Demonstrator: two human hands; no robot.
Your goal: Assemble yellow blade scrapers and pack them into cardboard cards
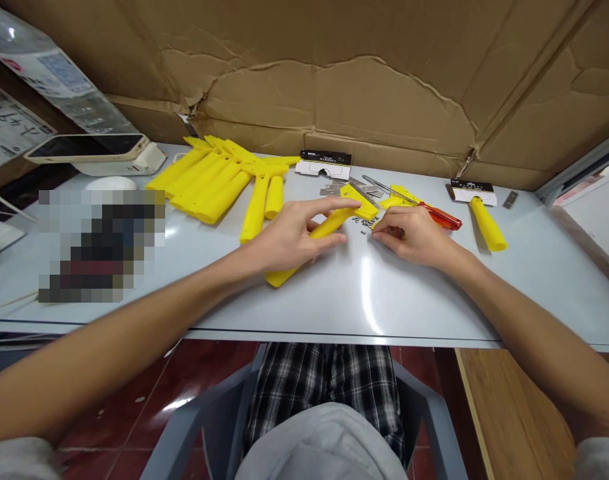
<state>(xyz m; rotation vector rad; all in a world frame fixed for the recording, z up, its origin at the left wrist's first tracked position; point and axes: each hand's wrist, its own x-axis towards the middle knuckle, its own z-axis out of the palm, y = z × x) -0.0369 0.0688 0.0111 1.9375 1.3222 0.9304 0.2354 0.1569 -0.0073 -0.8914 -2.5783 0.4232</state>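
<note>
My left hand (297, 233) is wrapped round a yellow plastic scraper handle (329, 225); its wide head points away to the right and its lower end towards the table's front edge. Beside that head lies a small heap of metal screws (365, 221). At the heap's right side, my right hand (409, 233) has its thumb and fingers pinched together close to the tabletop; anything between the fingertips is too small or hidden to make out. Behind the right hand lie a screwdriver (438, 216) with a red-orange handle and another yellow plastic part (397, 193).
Several yellow scraper handles (209, 183) lie at the back left. Metal blades (369, 189) and a black-and-white card package (324, 165) are at the back. A scraper with a card (488, 223) lies right. Cardboard (304, 87) walls the back; a phone (92, 148) and bottle (59, 70) stand left.
</note>
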